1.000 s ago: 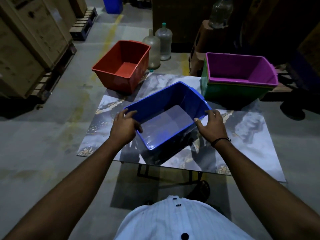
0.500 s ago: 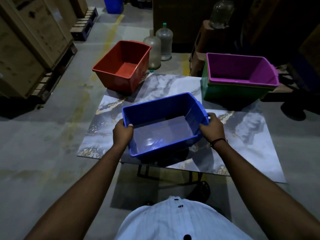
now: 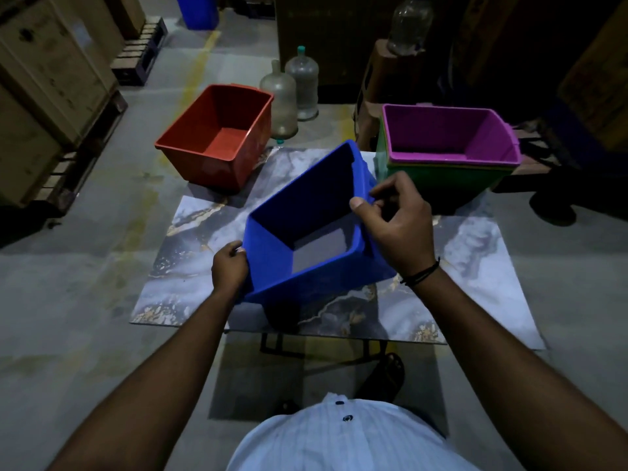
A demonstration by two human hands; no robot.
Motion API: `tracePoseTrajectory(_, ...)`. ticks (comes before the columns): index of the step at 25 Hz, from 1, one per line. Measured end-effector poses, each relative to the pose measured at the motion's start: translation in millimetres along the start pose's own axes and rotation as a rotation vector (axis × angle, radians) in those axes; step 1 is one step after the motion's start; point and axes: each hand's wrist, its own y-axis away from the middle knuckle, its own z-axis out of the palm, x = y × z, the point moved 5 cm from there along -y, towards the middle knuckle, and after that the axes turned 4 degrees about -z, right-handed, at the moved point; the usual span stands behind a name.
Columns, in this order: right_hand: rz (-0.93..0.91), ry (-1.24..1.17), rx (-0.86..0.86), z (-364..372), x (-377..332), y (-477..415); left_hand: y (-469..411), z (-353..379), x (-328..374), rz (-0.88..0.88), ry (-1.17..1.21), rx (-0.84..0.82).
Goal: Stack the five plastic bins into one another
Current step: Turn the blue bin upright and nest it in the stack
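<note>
I hold a blue bin point(image 3: 306, 212) above the marble-patterned table point(image 3: 475, 253), tilted so its far end points up and to the right. My left hand point(image 3: 229, 266) grips its near left corner. My right hand point(image 3: 397, 226) grips its right rim. A red bin point(image 3: 221, 137) stands empty at the table's far left corner. At the far right a purple bin point(image 3: 448, 137) sits nested inside a green bin point(image 3: 441, 178), with a thin yellow rim showing between them.
Two large clear water jugs point(image 3: 289, 93) stand on the floor behind the table. Wooden crates point(image 3: 44, 90) on pallets line the left side. A brown stool point(image 3: 384, 83) with a bottle on it stands behind the purple bin. My foot point(image 3: 387, 375) shows under the table's near edge.
The blue bin was resting low over the table's near middle. Both hands have lifted it, turned it and tilted it up toward the nested bins on the right.
</note>
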Motion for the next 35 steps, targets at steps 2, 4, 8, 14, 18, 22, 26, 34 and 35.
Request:
tracePoseTrajectory(2,-0.040,0.045,-0.009,1,-5,2,3,5,11,-0.007,0.060,-0.033)
tracePoseTrajectory(4,0.004,0.090,0.058,-7,11,2,6,6,29,0.012,0.083,-0.050)
tracePoseTrajectory(8,0.389,0.132,0.234,-52,90,0,13,3,74,-0.041,0.261,-0.130)
tracePoseTrajectory(14,1.023,-0.189,0.230,-79,168,0,17,13,152,-0.003,0.302,-0.299)
tracePoseTrajectory(18,0.821,-0.042,0.203,-90,151,-17,24,18,175,0.038,0.329,-0.309)
tracePoseTrajectory(22,0.508,0.313,0.208,-121,117,-53,23,26,200,0.182,0.375,-0.340)
tracePoseTrajectory(26,0.352,0.404,0.306,-158,104,-94,24,47,236,0.293,0.462,-0.346)
tracePoseTrajectory(34,0.218,0.390,0.327,-208,147,-160,23,130,309,0.485,0.464,-0.553)
tracePoseTrajectory(35,0.214,0.397,0.345,-212,155,-166,24,142,317,0.516,0.437,-0.604)
